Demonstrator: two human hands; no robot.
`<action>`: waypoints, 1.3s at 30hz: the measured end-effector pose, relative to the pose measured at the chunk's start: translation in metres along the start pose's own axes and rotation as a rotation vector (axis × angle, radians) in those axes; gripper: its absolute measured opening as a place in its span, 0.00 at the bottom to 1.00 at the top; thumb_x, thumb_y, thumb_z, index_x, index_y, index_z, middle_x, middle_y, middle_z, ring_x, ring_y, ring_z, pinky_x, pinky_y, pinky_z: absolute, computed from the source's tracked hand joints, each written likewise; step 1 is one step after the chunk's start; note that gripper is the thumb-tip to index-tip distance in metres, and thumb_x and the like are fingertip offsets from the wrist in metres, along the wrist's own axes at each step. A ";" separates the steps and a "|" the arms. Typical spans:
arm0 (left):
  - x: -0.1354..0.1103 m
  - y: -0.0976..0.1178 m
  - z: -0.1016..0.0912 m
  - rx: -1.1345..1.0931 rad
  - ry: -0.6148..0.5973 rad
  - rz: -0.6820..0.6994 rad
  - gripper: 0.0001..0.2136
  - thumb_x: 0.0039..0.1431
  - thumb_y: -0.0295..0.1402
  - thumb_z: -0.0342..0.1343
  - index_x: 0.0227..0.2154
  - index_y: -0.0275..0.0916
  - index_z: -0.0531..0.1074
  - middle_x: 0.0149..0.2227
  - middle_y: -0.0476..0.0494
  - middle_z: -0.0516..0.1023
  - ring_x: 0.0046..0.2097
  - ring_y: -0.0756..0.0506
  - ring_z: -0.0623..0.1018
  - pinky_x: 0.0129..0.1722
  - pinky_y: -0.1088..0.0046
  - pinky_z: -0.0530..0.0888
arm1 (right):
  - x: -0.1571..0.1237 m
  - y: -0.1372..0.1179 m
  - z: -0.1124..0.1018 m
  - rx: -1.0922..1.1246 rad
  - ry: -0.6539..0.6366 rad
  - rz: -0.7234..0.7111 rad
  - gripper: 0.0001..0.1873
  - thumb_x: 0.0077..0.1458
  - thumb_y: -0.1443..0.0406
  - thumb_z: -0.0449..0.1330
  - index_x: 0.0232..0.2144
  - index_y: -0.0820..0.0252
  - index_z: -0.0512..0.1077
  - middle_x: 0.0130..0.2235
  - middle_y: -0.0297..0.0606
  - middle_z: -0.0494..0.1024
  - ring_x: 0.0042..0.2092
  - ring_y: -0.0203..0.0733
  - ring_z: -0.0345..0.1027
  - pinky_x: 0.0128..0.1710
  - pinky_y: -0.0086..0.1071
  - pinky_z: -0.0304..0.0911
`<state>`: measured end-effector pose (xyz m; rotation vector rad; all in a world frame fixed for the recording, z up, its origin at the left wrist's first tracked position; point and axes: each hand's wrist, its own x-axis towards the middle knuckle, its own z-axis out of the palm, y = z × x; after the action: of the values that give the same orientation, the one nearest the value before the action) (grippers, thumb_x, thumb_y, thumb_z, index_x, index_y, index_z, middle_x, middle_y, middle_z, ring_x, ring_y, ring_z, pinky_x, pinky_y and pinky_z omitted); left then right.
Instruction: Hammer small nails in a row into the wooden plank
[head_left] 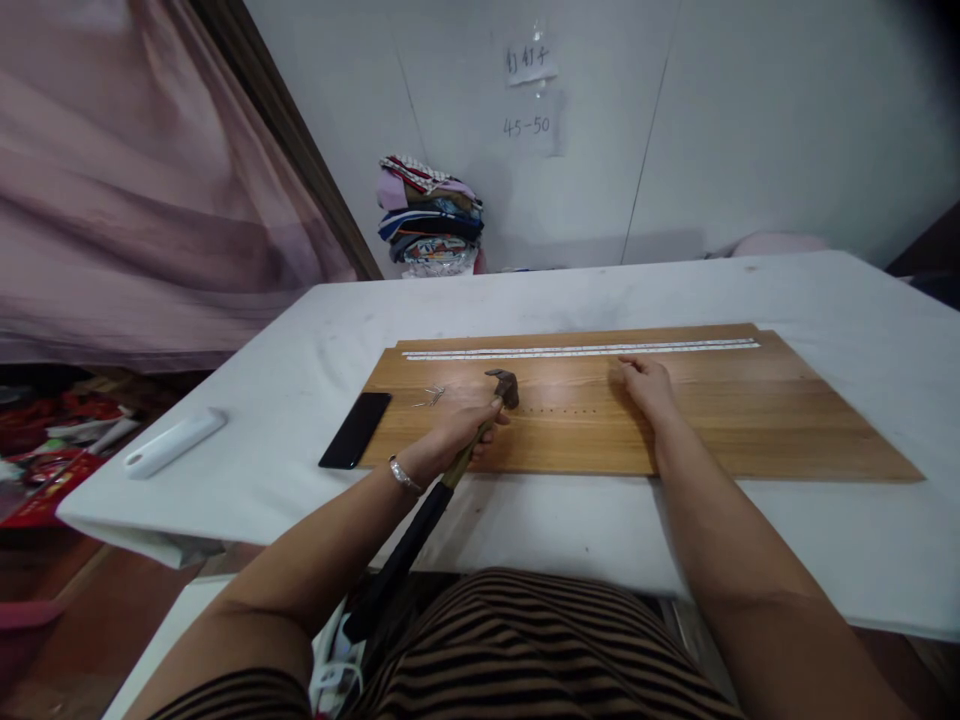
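My left hand [454, 438] is closed around a hammer [504, 385], gripping it high on the handle just below the dark head. The long dark handle runs back down toward my lap. The hammer head hovers over a long wooden board [787, 420] lying on the white table [862, 300]. Just right of the head, a row of small dark nail marks [559, 410] crosses the board. My right hand [649, 388] rests on the board to the right of that row with its fingers curled in; I cannot make out whether they hold anything. Several loose nails [433, 397] lie on the board's left part.
A white measuring tape [585, 350] runs along the board's far edge. A black phone [355, 430] lies against the board's left end, and a white plastic handle-shaped object [174, 442] sits further left. Folded fabrics [431, 220] are stacked by the wall. A pink curtain [135, 170] hangs at the left.
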<state>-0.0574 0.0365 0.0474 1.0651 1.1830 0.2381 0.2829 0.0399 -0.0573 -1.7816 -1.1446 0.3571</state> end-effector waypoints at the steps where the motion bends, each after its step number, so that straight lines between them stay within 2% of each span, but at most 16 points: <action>1: 0.000 0.000 0.000 -0.007 -0.007 0.005 0.22 0.58 0.53 0.47 0.37 0.37 0.66 0.20 0.55 0.57 0.16 0.56 0.56 0.15 0.80 0.53 | 0.000 0.000 0.000 0.005 0.008 0.010 0.23 0.48 0.60 0.51 0.42 0.63 0.77 0.33 0.43 0.80 0.36 0.47 0.72 0.38 0.39 0.66; 8: -0.004 0.004 0.000 -0.041 -0.018 0.008 0.20 0.59 0.52 0.47 0.36 0.37 0.65 0.19 0.56 0.57 0.15 0.57 0.55 0.15 0.80 0.52 | 0.000 -0.001 0.001 0.040 0.038 0.060 0.22 0.46 0.61 0.52 0.40 0.63 0.78 0.35 0.43 0.81 0.38 0.48 0.73 0.40 0.39 0.66; 18: -0.002 0.002 0.000 -0.017 0.007 -0.002 0.22 0.57 0.53 0.49 0.38 0.35 0.66 0.19 0.56 0.58 0.16 0.56 0.57 0.16 0.79 0.54 | -0.001 -0.002 0.003 0.054 0.048 0.044 0.21 0.46 0.62 0.53 0.40 0.63 0.79 0.40 0.44 0.81 0.41 0.47 0.73 0.45 0.39 0.64; 27: -0.002 0.004 0.000 -0.031 -0.019 0.000 0.23 0.57 0.53 0.49 0.39 0.35 0.65 0.19 0.56 0.59 0.16 0.56 0.57 0.16 0.79 0.52 | 0.000 0.003 0.005 0.064 0.046 0.058 0.21 0.47 0.61 0.53 0.40 0.62 0.78 0.37 0.42 0.81 0.40 0.47 0.73 0.43 0.39 0.65; 39: -0.004 0.005 0.002 -0.031 -0.003 -0.015 0.21 0.59 0.52 0.47 0.39 0.36 0.65 0.20 0.57 0.57 0.16 0.57 0.55 0.17 0.79 0.51 | -0.002 -0.007 0.002 0.057 0.042 0.086 0.21 0.46 0.63 0.53 0.40 0.63 0.79 0.39 0.44 0.81 0.41 0.47 0.73 0.46 0.38 0.64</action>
<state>-0.0559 0.0354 0.0533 1.0296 1.1803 0.2422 0.2766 0.0403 -0.0531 -1.7837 -1.0217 0.3976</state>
